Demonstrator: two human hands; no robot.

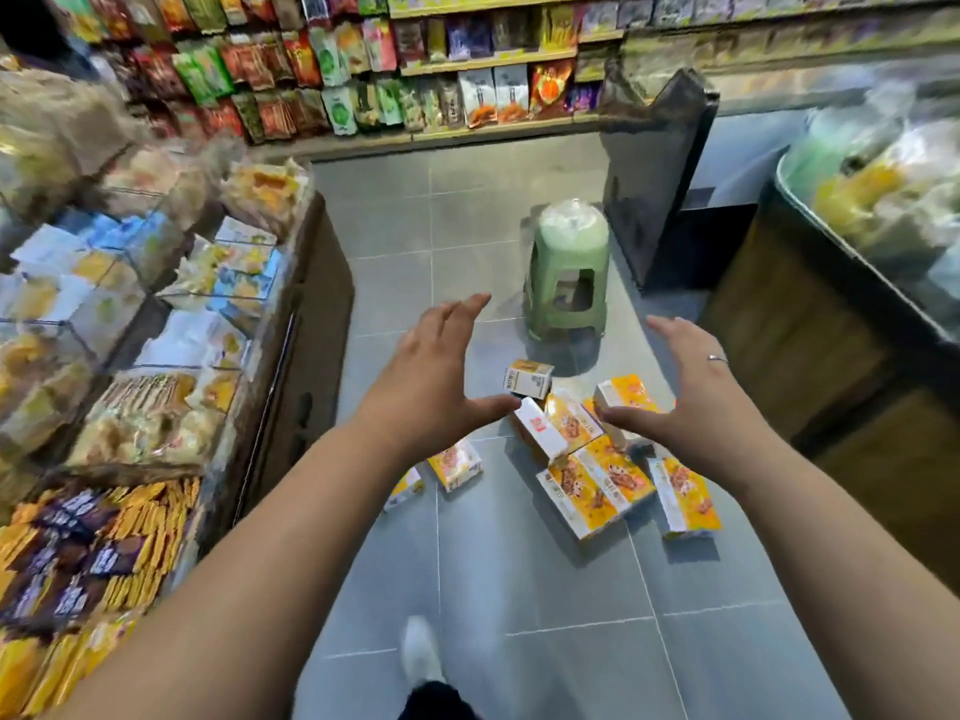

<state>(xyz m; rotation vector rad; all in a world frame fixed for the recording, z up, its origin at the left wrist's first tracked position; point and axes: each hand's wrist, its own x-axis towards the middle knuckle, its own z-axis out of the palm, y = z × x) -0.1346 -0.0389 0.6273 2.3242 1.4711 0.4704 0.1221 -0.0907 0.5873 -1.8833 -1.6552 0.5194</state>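
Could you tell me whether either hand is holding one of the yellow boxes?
No, the left hand and right hand are open and hold nothing; the yellow boxes lie on the floor.

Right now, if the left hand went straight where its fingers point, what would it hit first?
Probably the stool; the left hand aims at it over bare floor, but depth is unclear.

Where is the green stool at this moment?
In the head view, the green stool stands right of centre, just beyond the scattered yellow boxes and left of the dark counter.
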